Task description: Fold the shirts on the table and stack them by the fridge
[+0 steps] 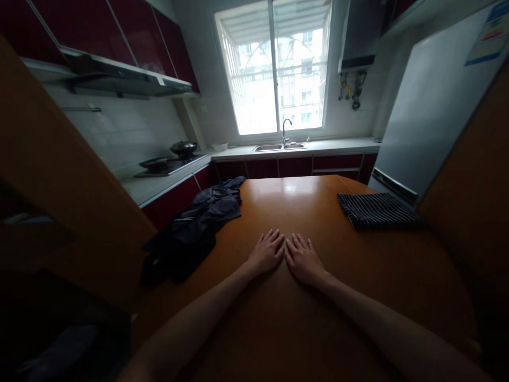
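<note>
My left hand lies palm down on the wooden table, fingers stretched forward. Beside it my right hand rests flat in the same way, the fingertips of both nearly meeting. Neither holds anything. To the left, a crumpled dark garment is spread along the table's edge and partly hangs toward the near side. A folded black cloth with thin white stripes lies at the right of the tabletop.
Behind the table runs a counter with a sink and tap under a window. A wok and a pan stand on the stove at left, below a range hood. A fridge stands at right.
</note>
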Tool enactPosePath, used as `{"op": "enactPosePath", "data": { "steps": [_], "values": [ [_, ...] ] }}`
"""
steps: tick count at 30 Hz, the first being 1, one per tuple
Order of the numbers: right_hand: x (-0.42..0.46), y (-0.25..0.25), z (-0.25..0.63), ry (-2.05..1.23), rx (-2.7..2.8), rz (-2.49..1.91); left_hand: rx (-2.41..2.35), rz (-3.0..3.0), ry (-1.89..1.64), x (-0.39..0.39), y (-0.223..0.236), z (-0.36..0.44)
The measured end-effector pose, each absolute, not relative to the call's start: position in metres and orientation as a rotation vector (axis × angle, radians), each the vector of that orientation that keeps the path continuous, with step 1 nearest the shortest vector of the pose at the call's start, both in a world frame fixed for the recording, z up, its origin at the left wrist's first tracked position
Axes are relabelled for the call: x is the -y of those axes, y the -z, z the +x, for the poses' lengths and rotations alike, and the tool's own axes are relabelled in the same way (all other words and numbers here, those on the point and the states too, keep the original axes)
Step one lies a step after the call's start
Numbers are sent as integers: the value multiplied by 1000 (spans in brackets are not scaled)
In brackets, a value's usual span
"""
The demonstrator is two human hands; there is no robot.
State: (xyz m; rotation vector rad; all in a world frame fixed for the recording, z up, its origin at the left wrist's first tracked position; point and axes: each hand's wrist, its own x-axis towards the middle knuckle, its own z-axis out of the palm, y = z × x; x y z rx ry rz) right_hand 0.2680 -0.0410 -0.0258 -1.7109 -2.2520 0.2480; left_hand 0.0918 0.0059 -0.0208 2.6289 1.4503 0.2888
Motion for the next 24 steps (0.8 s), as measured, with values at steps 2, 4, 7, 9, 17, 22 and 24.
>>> {"op": "enactPosePath", "data": {
  "steps": [2, 4, 7, 9, 17, 22, 24],
  "values": [
    [45, 25, 264, -254, 2287, -1645, -1418, 2629, -271, 1, 23, 95],
    [47, 26, 265, -256, 2283, -1641, -1388, 2632, -283, 7, 24, 97],
    [46, 28, 269, -251, 2253, -1682, -1363, 2640, -309, 12, 24, 97],
    [45, 29, 270, -240, 2251, -1683, -1345, 2650, -321, 12, 23, 96],
    [45, 31, 281, -185, 2246, -1754, -1276, 2683, -328, 5, 23, 93],
    [43, 32, 288, -166, 2239, -1785, -1271, 2675, -345, 5, 23, 92],
    [43, 32, 289, -159, 2239, -1786, -1267, 2674, -350, 5, 23, 92]
  ]
}}
